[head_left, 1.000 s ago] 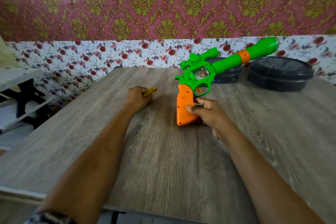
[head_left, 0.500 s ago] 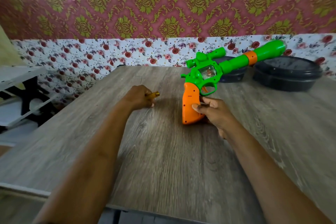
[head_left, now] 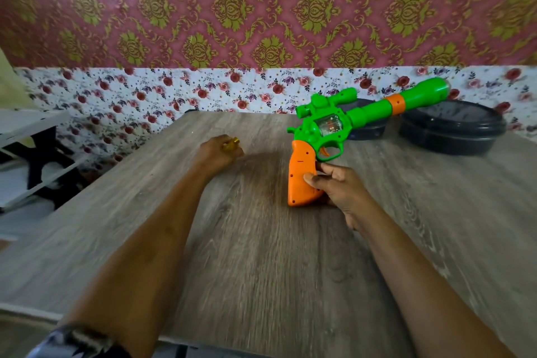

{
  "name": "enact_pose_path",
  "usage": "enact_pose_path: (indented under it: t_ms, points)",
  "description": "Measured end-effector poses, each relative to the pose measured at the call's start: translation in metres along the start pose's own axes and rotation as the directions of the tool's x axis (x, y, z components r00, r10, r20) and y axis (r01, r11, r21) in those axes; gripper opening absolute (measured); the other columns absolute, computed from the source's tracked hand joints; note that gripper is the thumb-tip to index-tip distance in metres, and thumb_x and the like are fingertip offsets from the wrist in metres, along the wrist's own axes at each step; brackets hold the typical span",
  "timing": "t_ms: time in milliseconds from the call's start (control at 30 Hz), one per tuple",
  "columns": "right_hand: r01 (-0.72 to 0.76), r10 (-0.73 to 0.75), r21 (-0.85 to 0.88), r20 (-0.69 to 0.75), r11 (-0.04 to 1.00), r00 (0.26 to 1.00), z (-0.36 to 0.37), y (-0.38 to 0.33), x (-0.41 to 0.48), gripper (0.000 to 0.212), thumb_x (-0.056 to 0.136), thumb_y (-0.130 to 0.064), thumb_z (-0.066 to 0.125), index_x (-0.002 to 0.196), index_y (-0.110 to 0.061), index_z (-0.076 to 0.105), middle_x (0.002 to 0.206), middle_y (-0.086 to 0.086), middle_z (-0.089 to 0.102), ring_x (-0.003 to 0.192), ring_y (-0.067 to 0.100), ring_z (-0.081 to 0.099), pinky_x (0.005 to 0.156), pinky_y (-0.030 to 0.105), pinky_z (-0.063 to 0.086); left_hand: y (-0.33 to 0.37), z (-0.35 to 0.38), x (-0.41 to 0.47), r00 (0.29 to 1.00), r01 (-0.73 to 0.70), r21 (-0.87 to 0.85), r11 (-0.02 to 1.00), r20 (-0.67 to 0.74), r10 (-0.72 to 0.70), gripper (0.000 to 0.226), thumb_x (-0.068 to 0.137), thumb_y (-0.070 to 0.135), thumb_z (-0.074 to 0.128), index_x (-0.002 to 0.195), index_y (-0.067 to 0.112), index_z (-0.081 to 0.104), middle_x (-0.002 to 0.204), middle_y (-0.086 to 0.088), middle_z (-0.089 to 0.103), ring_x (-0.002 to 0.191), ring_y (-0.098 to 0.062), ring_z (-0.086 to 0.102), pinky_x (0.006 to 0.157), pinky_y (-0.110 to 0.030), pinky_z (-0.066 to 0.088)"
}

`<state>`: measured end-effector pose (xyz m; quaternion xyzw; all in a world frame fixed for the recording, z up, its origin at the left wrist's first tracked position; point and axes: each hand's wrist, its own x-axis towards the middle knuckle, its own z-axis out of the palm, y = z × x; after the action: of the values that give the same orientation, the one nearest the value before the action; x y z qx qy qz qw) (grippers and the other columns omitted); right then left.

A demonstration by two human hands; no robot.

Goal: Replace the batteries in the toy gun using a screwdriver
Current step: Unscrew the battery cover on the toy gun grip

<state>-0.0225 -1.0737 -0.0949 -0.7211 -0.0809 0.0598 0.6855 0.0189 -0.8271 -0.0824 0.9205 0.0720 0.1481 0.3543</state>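
There is one toy gun (head_left: 328,128), green and orange, and one small yellow thing (head_left: 231,144). There are two hands, the left hand (head_left: 216,154) and the right hand (head_left: 340,186). There are two round black tubs, the big tub (head_left: 453,128) and the half-hidden tub (head_left: 372,131), and there is one wooden table (head_left: 261,256) and one white shelf (head_left: 26,125).

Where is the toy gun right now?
Head view, right of centre: the right hand grips the toy gun by its orange handle near the wooden table, green barrel slanting up-right in front of two black round containers.
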Motion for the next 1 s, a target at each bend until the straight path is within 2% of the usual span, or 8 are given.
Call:
enact_pose_path:
  t_ms: [167,300,400,500,600,767,933,1000]
  points:
    - [0.005,-0.005,0.002,0.001,1.0,1.0,0.001,-0.002,-0.002,0.037,0.086,-0.006,0.061,0.123,-0.006,0.058,0.112,0.006,0.064,0.097,0.014,0.059,0.076,0.016,0.045,0.0,-0.025,-0.022,0.984,-0.15,0.007,0.989,-0.1,0.15,0.028,0.1,0.021,0.04,0.126,0.021,0.052,0.106,-0.01,0.057,0.087,-0.023,0.053,0.069,-0.029,0.038]
    - [0.025,-0.024,-0.021,0.012,0.999,1.0,0.006,-0.004,-0.003,0.036,0.085,-0.003,0.061,0.121,-0.005,0.058,0.113,0.009,0.065,0.098,0.016,0.059,0.081,0.02,0.048,-0.008,-0.041,-0.041,0.886,-0.338,0.067,0.939,-0.312,0.342,0.024,0.092,0.013,0.056,0.116,0.015,0.056,0.101,-0.001,0.059,0.097,-0.022,0.056,0.086,-0.036,0.045]
    - [0.054,-0.052,-0.052,0.046,0.997,0.998,0.009,-0.005,-0.004,0.038,0.085,-0.001,0.06,0.123,-0.003,0.057,0.109,0.005,0.063,0.089,0.012,0.06,0.072,0.008,0.048,-0.028,-0.041,-0.047,0.81,-0.415,0.089,0.905,-0.417,0.412,0.022,0.087,0.011,0.059,0.105,0.018,0.049,0.09,0.001,0.059,0.084,-0.025,0.061,0.078,-0.046,0.053]
    - [0.075,-0.07,-0.08,0.066,0.994,0.995,0.01,-0.006,-0.005,0.039,0.086,-0.002,0.06,0.124,-0.003,0.056,0.11,0.007,0.064,0.093,0.013,0.06,0.075,0.01,0.046,-0.037,-0.039,-0.05,0.823,-0.358,0.035,0.933,-0.46,0.333,0.029,0.089,0.005,0.055,0.112,0.021,0.049,0.093,-0.005,0.058,0.076,-0.024,0.061,0.071,-0.044,0.056]
    - [0.073,-0.068,-0.079,0.066,0.994,0.996,0.01,-0.007,-0.005,0.04,0.086,-0.002,0.06,0.125,-0.004,0.055,0.11,0.006,0.063,0.096,0.014,0.059,0.075,0.01,0.045,-0.04,-0.038,-0.052,0.824,-0.262,0.207,0.943,-0.46,0.33,0.021,0.087,0.004,0.056,0.106,0.009,0.064,0.094,-0.013,0.064,0.071,-0.02,0.057,0.065,-0.033,0.051]
    - [0.06,-0.056,-0.065,0.061,0.996,0.997,0.009,-0.006,-0.005,0.04,0.085,-0.003,0.061,0.125,-0.002,0.056,0.114,0.008,0.063,0.095,0.014,0.059,0.075,0.01,0.046,-0.042,-0.034,-0.054,0.934,0.023,0.332,0.943,-0.345,0.099,0.015,0.086,0.017,0.063,0.101,0.015,0.066,0.094,-0.006,0.067,0.073,-0.017,0.056,0.056,-0.026,0.043]
    - [0.041,-0.037,-0.063,0.057,0.997,0.998,0.006,-0.005,-0.004,0.042,0.085,-0.005,0.062,0.126,-0.004,0.055,0.119,0.011,0.063,0.101,0.016,0.059,0.09,0.024,0.044,-0.044,-0.031,-0.053,0.97,0.082,0.318,0.945,-0.242,-0.003,0.019,0.086,0.019,0.066,0.104,0.019,0.065,0.103,-0.009,0.069,0.089,-0.024,0.063,0.071,-0.035,0.055]
    - [0.04,-0.037,-0.061,0.057,0.997,0.998,0.007,-0.006,-0.005,0.043,0.085,-0.004,0.061,0.127,-0.002,0.054,0.12,0.012,0.063,0.101,0.016,0.058,0.083,0.018,0.045,-0.041,-0.032,-0.053,0.972,0.092,0.321,0.943,-0.236,-0.014,0.019,0.086,0.019,0.064,0.105,0.018,0.065,0.105,-0.01,0.067,0.09,-0.025,0.062,0.071,-0.036,0.054]
